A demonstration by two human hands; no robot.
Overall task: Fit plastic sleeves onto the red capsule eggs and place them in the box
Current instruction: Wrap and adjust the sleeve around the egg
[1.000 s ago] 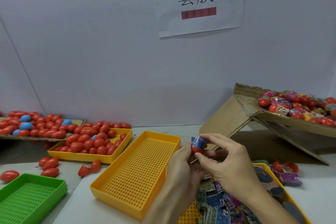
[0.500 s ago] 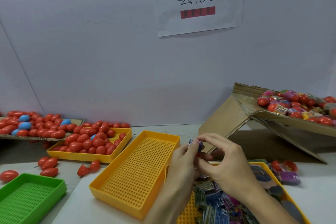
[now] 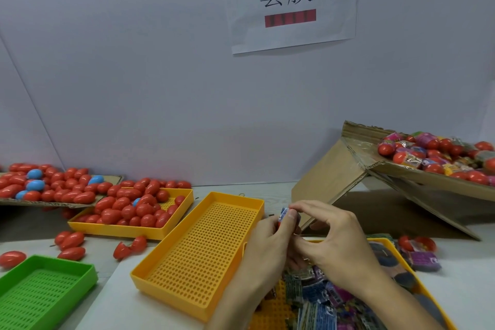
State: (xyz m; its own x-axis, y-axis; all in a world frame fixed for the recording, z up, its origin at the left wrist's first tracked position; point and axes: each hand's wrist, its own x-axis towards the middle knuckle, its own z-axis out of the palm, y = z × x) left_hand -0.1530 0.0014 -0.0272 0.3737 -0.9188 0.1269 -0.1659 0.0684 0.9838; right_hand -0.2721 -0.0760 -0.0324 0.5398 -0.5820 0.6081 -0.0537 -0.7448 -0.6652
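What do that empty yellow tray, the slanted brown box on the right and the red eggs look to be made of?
The empty yellow tray looks like moulded plastic: uniform matte colour, with a regular grid of holes in its floor. The slanted box looks like corrugated cardboard: brown, with fluted edges showing along its torn rim. The red eggs seem to be hard glossy plastic, judging by the bright highlights on their smooth shells.

From my seat I could barely see the capsule egg (image 3: pixel 279 220); the left hand (image 3: pixel 267 246) and right hand (image 3: pixel 337 244) covered nearly all of it, leaving only a sliver of its blue sleeve (image 3: pixel 283 213). The cardboard box (image 3: pixel 417 171) ran off the right edge, the green tray (image 3: pixel 40 292) off the bottom-left corner. Print on the sleeves in the near yellow tray (image 3: pixel 426 292) was too blurred to read.
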